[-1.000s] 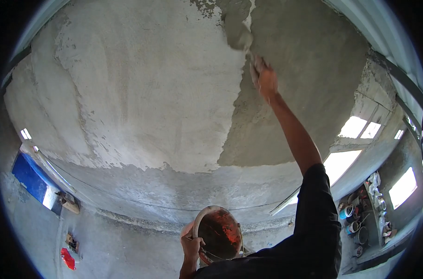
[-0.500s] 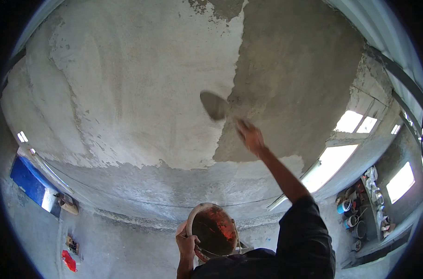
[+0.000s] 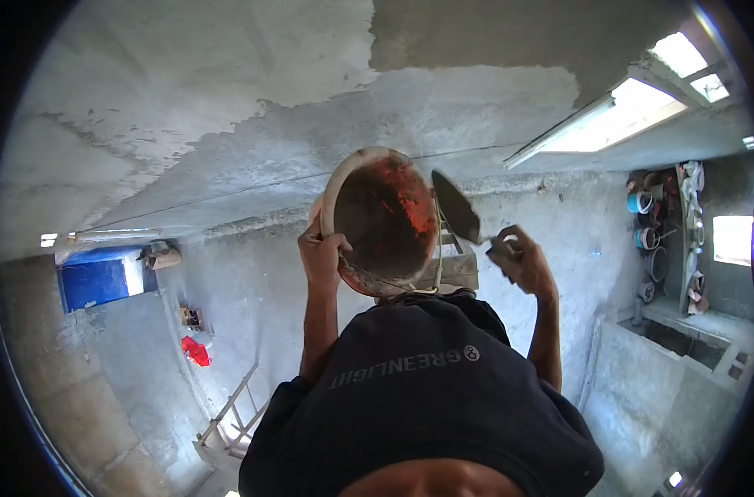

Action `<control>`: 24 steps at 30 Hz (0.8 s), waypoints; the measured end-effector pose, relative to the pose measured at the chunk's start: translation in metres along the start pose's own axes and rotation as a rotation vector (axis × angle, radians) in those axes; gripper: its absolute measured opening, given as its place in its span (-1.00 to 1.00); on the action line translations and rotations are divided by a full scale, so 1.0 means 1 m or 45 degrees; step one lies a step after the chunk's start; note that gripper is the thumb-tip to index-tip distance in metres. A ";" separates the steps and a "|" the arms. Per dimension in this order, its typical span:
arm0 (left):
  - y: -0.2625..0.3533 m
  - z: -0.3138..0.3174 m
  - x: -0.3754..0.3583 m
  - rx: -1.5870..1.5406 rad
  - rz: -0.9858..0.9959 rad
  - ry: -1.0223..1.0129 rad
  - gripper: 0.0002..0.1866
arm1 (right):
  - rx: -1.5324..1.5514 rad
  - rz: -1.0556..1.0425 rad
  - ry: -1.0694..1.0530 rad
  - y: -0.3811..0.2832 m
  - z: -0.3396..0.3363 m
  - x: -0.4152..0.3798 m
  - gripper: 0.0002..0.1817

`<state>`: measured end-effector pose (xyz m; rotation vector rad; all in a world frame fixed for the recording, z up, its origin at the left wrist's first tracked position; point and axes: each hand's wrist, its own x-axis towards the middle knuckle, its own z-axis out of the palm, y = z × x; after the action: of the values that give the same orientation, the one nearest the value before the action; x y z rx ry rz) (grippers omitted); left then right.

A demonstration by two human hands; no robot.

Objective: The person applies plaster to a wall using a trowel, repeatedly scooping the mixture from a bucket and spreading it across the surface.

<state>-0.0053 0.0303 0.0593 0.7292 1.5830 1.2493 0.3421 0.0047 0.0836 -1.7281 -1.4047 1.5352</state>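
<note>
- Your left hand (image 3: 320, 255) grips the rim of a round, red-orange bucket (image 3: 333, 199), its fingers clamped on the near-left edge.
- The bucket is tilted in front of your chest, its mouth showing dark grey mortar (image 3: 375, 228).
- Your right hand (image 3: 522, 263) has its fingers curled around the mostly hidden handle of a leaf-shaped, dark grey trowel (image 3: 456, 209).
- The trowel's blade is at the bucket's right edge; you cannot tell whether they touch.

We read one word, GREENLIGHT (image 3: 402, 368), in grey capitals across the person's dark shirt (image 3: 443, 414); it stands upside down in our view, with a small, pale round emblem (image 3: 471, 354) beside its first letter.
</note>
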 end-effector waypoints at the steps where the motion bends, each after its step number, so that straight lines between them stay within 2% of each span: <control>1: 0.001 0.005 0.003 0.016 0.016 0.014 -0.57 | -0.007 -0.015 -0.022 0.009 0.003 0.002 -0.67; 2: 0.008 0.006 0.001 0.029 0.021 0.024 -0.47 | -0.016 -0.020 -0.043 0.016 0.011 -0.001 -0.67; 3: 0.017 0.009 -0.001 0.085 0.059 0.025 -0.46 | -0.097 -0.264 -0.052 0.039 0.016 0.007 -0.66; 4: 0.023 0.011 -0.002 0.104 0.032 0.022 -0.46 | -0.336 -0.394 -0.016 0.041 0.019 0.013 -0.64; 9: 0.042 0.016 0.001 0.300 0.140 -0.165 -0.44 | -1.002 -0.257 -0.110 0.012 0.028 0.040 -0.77; 10: 0.046 0.017 -0.002 0.317 0.119 -0.167 -0.44 | -1.015 -0.368 -0.133 0.016 0.029 0.049 -0.78; 12: 0.054 0.020 -0.004 0.351 0.273 -0.212 -0.40 | -1.046 -0.353 -0.190 -0.004 0.033 0.054 -0.81; 13: 0.050 0.024 -0.003 0.248 0.362 -0.213 -0.39 | -1.034 -0.340 -0.201 -0.013 0.035 0.055 -0.81; 19: 0.069 0.027 -0.011 0.351 0.299 -0.333 -0.39 | -1.083 -0.547 -0.244 -0.017 0.056 0.068 -0.83; 21: 0.071 0.028 -0.015 0.330 0.313 -0.354 -0.39 | -1.004 -0.658 -0.158 -0.015 0.060 0.066 -0.83; 24: 0.081 0.026 -0.016 0.427 0.241 -0.401 -0.41 | -1.088 -0.604 -0.145 -0.021 0.065 0.070 -0.81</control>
<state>0.0163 0.0505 0.1411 1.2496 1.4985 0.9482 0.2657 0.0549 0.0489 -1.5157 -2.5474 0.8158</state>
